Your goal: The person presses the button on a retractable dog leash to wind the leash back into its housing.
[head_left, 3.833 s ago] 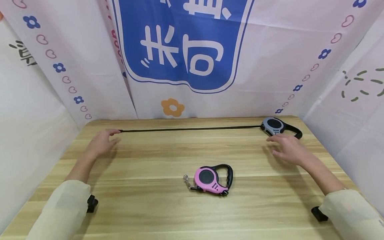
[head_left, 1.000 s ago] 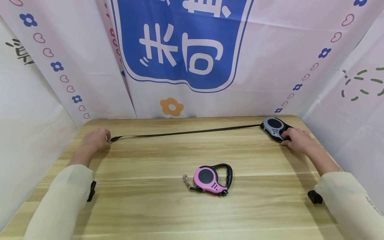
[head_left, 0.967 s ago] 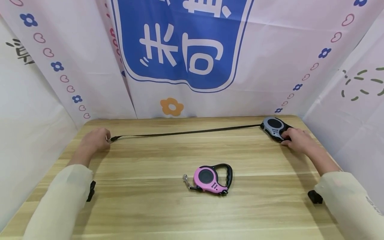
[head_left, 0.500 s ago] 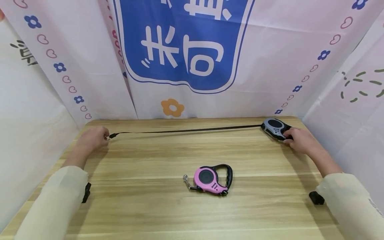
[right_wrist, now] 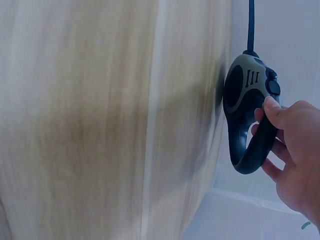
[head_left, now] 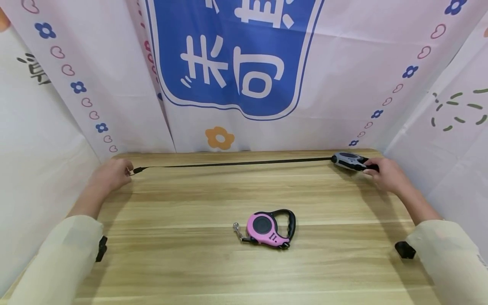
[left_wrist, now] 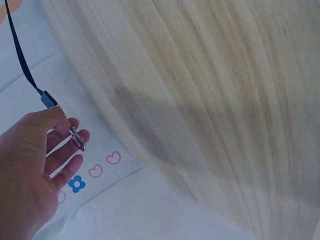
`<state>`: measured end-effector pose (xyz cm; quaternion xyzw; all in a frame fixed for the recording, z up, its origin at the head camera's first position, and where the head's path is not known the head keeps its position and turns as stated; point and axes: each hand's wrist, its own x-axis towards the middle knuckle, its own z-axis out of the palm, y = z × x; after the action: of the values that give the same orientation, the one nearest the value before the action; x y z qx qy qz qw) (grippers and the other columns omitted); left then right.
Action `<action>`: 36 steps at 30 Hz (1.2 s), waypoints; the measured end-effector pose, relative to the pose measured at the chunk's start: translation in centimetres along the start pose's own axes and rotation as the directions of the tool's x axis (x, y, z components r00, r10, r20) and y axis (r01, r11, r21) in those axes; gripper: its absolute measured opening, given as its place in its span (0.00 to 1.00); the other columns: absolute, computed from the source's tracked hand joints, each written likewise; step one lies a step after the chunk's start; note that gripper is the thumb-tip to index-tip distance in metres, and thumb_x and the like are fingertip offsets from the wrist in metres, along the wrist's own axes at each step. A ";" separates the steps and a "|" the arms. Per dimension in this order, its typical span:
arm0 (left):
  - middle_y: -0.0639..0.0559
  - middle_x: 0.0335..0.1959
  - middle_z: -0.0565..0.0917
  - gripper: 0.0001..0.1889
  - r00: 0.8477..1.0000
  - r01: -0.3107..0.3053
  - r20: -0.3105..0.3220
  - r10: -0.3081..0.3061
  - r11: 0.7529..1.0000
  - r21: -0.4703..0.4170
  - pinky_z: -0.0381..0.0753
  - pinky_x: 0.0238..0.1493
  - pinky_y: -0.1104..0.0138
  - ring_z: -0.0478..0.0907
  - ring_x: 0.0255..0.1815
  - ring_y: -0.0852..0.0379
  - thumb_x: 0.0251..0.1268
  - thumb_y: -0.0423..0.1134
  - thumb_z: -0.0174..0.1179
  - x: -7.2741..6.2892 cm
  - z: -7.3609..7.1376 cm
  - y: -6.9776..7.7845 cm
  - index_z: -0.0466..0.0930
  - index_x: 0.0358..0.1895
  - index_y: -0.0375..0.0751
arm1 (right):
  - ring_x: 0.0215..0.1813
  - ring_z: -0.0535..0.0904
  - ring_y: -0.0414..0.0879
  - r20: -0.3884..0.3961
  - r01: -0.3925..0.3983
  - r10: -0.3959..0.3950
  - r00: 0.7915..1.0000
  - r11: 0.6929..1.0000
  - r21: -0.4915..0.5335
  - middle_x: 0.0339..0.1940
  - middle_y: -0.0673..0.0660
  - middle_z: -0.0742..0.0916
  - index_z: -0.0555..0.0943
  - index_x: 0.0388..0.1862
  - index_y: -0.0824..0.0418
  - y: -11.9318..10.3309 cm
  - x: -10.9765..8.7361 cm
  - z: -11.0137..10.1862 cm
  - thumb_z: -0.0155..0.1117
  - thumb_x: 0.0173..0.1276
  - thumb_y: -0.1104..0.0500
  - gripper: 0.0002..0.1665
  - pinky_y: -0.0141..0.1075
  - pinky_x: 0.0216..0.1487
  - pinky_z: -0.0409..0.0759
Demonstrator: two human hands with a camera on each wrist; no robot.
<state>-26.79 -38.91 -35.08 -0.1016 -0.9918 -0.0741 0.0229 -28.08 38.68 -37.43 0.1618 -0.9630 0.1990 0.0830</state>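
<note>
- The left hand point(head_left: 111, 174) is pinching the metal clip point(left_wrist: 76, 139), apparently anchoring that end.
- The black strap point(head_left: 236, 163) is running straight, seemingly pulled taut.
- The pink leash point(head_left: 262, 234) is lying untouched on the counter point(head_left: 183, 258).
- The gray leash point(head_left: 344, 160) is tilting, the right hand point(head_left: 386, 173) gripping its handle point(right_wrist: 261, 150), likely for steadiness.

- Far-right leash case point(head_left: 346, 162): smooth hard plastic, its handle point(right_wrist: 263, 145) slightly glossy
- Strap point(head_left: 236, 163): flat, matt cloth
- Far-left clip point(left_wrist: 77, 140): shiny metal
- Near leash case point(head_left: 263, 225): smooth plastic
- Table point(head_left: 183, 262): wood-grained, smooth, faint sheen
- Far curtain point(head_left: 343, 84): creased, matt cloth
</note>
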 end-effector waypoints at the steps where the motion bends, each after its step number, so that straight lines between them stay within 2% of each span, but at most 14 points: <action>1: 0.27 0.40 0.85 0.17 1.000 0.005 0.001 -0.005 1.000 0.005 0.81 0.47 0.38 0.83 0.42 0.30 0.53 0.27 0.65 -0.1 -0.1 0.0 0.82 0.47 0.20 | 0.48 0.81 0.74 -0.022 0.014 -0.014 1.000 1.000 0.011 0.47 0.79 0.85 0.82 0.49 0.78 0.0 0.0 0.0 0.65 0.74 0.67 0.12 0.66 0.52 0.76; 4: 0.28 0.41 0.86 0.17 1.000 0.014 0.003 -0.014 1.000 0.016 0.81 0.46 0.38 0.83 0.42 0.31 0.53 0.27 0.65 -0.4 -0.3 -0.3 0.82 0.48 0.21 | 0.47 0.81 0.74 -0.082 0.058 -0.055 0.995 0.998 0.032 0.45 0.79 0.85 0.83 0.45 0.79 -0.1 0.0 0.2 0.67 0.71 0.70 0.10 0.65 0.50 0.77; 7: 0.28 0.41 0.86 0.17 1.000 0.023 -0.001 -0.022 1.000 0.019 0.81 0.45 0.38 0.83 0.41 0.31 0.53 0.28 0.65 -0.6 -0.4 -0.6 0.82 0.48 0.22 | 0.43 0.82 0.70 -0.132 0.071 -0.063 0.989 0.996 0.052 0.42 0.78 0.86 0.83 0.44 0.79 -0.2 0.0 0.2 0.68 0.69 0.72 0.09 0.50 0.46 0.80; 10: 0.28 0.40 0.86 0.18 1.000 0.023 -0.009 -0.022 0.999 0.029 0.80 0.44 0.38 0.83 0.40 0.31 0.53 0.28 0.64 -0.8 -0.5 -0.9 0.82 0.47 0.22 | 0.36 0.81 0.57 -0.161 0.063 -0.050 0.986 0.995 0.082 0.40 0.76 0.87 0.83 0.45 0.79 -0.4 -0.1 0.0 0.68 0.69 0.71 0.09 0.32 0.40 0.74; 12: 0.29 0.39 0.86 0.18 1.000 0.018 -0.014 -0.017 0.999 0.032 0.80 0.45 0.37 0.83 0.40 0.31 0.53 0.28 0.64 -0.9 -0.6 -1.0 0.82 0.47 0.21 | 0.34 0.77 0.44 -0.172 0.059 -0.040 0.984 0.993 0.105 0.38 0.74 0.87 0.83 0.45 0.79 -0.5 -0.2 -0.2 0.67 0.70 0.71 0.10 0.25 0.37 0.68; 14: 0.29 0.39 0.86 0.18 1.000 0.016 -0.016 -0.015 0.999 0.036 0.80 0.45 0.37 0.83 0.41 0.31 0.53 0.29 0.64 -0.9 -0.6 -1.1 0.82 0.47 0.21 | 0.31 0.73 0.36 -0.175 0.054 -0.031 0.984 0.990 0.127 0.36 0.72 0.87 0.82 0.46 0.79 -0.5 -0.3 -0.4 0.66 0.72 0.70 0.10 0.24 0.35 0.67; 16: 0.29 0.39 0.86 0.18 1.000 0.017 -0.013 -0.017 0.999 0.039 0.80 0.46 0.37 0.83 0.41 0.31 0.54 0.29 0.64 -1.0 -0.6 -1.3 0.82 0.48 0.20 | 0.30 0.70 0.32 -0.174 0.046 -0.020 0.985 0.988 0.150 0.35 0.71 0.86 0.82 0.47 0.79 -0.6 -0.5 -0.6 0.64 0.74 0.69 0.11 0.25 0.34 0.67; 23: 0.30 0.37 0.87 0.18 0.999 0.011 -0.047 -0.007 0.998 0.066 0.81 0.40 0.39 0.83 0.38 0.33 0.53 0.29 0.62 -1.5 -0.6 -1.5 0.82 0.47 0.22 | 0.30 0.70 0.32 -0.194 0.025 0.021 0.981 0.972 0.232 0.38 0.71 0.86 0.80 0.51 0.81 -0.5 -1.1 -1.2 0.60 0.77 0.69 0.13 0.25 0.31 0.68; 25: 0.31 0.37 0.87 0.18 0.998 0.007 -0.060 -0.003 0.997 0.075 0.82 0.38 0.40 0.83 0.37 0.34 0.53 0.29 0.62 -1.6 -0.5 -1.5 0.83 0.47 0.22 | 0.29 0.69 0.34 -0.189 0.010 0.042 0.981 0.964 0.266 0.36 0.66 0.86 0.80 0.53 0.81 -0.5 -1.3 -1.3 0.59 0.78 0.67 0.15 0.27 0.29 0.68; 30: 0.32 0.36 0.87 0.17 0.997 -0.003 -0.073 0.007 0.998 0.062 0.82 0.38 0.41 0.83 0.35 0.37 0.54 0.30 0.63 -2.0 -0.6 -1.4 0.83 0.47 0.23 | 0.26 0.68 0.37 -0.178 -0.019 0.084 0.981 0.941 0.338 0.28 0.44 0.82 0.78 0.53 0.80 -0.6 -1.4 -1.7 0.56 0.81 0.65 0.16 0.30 0.25 0.67; 33: 0.32 0.36 0.86 0.15 0.996 -0.036 -0.081 0.036 0.999 -0.007 0.81 0.42 0.39 0.83 0.37 0.36 0.56 0.27 0.64 -2.3 -0.5 -1.6 0.83 0.47 0.21 | 0.26 0.68 0.37 -0.179 -0.024 0.096 0.979 0.930 0.367 0.28 0.35 0.80 0.77 0.54 0.82 -0.5 -1.4 -1.8 0.54 0.81 0.65 0.17 0.30 0.25 0.66; 36: 0.32 0.35 0.86 0.11 0.993 -0.080 -0.095 0.071 0.992 -0.094 0.82 0.44 0.40 0.83 0.37 0.36 0.61 0.24 0.65 -2.4 -0.3 -2.2 0.83 0.45 0.20 | 0.27 0.69 0.37 -0.181 -0.027 0.106 0.978 0.920 0.390 0.29 0.32 0.80 0.76 0.55 0.84 -0.4 -1.4 -1.9 0.53 0.81 0.67 0.17 0.28 0.25 0.66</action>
<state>-24.87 -41.56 -35.19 -0.1367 -0.9804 -0.1259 0.0660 -26.40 39.50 -35.85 0.1214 -0.8968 0.4023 0.1383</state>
